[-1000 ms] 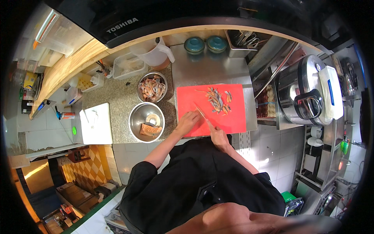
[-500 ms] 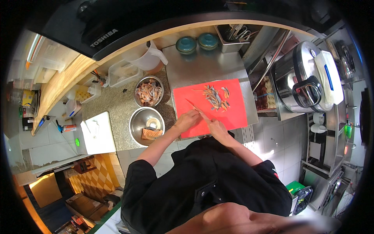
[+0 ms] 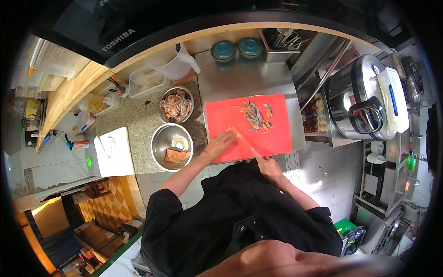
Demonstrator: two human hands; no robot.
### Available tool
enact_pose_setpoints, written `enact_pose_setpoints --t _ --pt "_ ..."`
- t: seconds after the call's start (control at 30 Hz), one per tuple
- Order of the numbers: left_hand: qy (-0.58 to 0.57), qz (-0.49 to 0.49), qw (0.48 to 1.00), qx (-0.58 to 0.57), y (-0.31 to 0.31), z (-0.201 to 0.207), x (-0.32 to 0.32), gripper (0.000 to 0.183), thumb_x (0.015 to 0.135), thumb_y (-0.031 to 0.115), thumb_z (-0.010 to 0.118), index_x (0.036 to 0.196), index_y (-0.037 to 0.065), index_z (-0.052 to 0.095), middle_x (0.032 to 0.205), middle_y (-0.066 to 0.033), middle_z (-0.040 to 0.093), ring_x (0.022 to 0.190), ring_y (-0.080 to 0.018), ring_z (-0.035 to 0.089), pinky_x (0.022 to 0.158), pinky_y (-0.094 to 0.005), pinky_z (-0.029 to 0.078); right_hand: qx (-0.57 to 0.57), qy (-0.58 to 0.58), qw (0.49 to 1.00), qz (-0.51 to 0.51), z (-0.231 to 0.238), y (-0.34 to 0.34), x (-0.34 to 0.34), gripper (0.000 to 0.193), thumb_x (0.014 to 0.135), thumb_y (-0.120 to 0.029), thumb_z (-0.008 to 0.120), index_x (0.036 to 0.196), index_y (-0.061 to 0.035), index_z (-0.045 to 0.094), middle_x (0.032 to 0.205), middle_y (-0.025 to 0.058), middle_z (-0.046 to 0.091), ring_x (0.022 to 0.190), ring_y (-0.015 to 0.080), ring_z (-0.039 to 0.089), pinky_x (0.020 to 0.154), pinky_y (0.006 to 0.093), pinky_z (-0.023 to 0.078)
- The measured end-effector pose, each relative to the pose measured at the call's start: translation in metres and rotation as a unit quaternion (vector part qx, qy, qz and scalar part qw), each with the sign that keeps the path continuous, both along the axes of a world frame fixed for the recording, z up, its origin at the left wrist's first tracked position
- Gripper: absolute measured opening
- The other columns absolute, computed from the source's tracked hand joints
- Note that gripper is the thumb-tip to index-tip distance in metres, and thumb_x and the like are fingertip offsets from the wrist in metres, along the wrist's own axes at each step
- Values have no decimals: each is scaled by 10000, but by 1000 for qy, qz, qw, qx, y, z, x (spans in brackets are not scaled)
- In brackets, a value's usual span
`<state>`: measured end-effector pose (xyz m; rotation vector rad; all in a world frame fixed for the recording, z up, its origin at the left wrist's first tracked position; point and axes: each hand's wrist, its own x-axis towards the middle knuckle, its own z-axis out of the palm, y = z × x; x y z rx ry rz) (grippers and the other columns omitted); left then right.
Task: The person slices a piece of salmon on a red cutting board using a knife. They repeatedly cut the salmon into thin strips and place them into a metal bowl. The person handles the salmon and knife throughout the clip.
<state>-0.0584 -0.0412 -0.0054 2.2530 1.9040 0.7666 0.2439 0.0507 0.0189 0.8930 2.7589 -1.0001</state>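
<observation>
A red cutting board (image 3: 272, 143) lies on the steel worktop. My right hand (image 3: 270, 170) grips a knife (image 3: 249, 147) by its handle at the board's near edge. The blade slants forward and left over the board and looks reddish. Beside the blade, my left hand (image 3: 221, 143) presses down on the board with its fingers together; whatever is under the fingertips is hidden. Farther back on the board lies a loose pile of fish scraps (image 3: 251, 113), grey skin and orange flesh, with a few pieces apart at its right.
Left of the board stand a steel bowl (image 3: 154, 154) with a salmon piece (image 3: 176, 156) and another bowl of fish trimmings (image 3: 176, 106). Farther left is a white board (image 3: 121, 159). Behind are a plastic jug (image 3: 173, 64) and two teal lidded pots (image 3: 223, 50). A large cooker (image 3: 357, 101) stands right.
My right hand has drawn the knife back toward me and slightly right, past the board's near edge. My left hand stays nearly in place. The pile of scraps looks the same.
</observation>
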Motion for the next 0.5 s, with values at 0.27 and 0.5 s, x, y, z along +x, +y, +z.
enact_pose_setpoints --t 0.27,0.5 --pt "-1 -19 1000 10 0 -1 -5 256 891 146 745 1132 61 744 1160 -65 695 1053 -252 692 816 -360 611 41 31 999 14 -9 -4 -46 772 919 -12 600 1642 -109 348 756 245 631 688 409 683 673 524 571" --pt "-3 -14 1000 2 1 -1 -6 262 877 149 765 1122 60 748 1130 -64 703 1050 -252 699 806 -359 617 86 9 996 35 3 8 -75 837 893 -16 613 1664 -145 312 750 221 639 648 402 678 640 496 579"
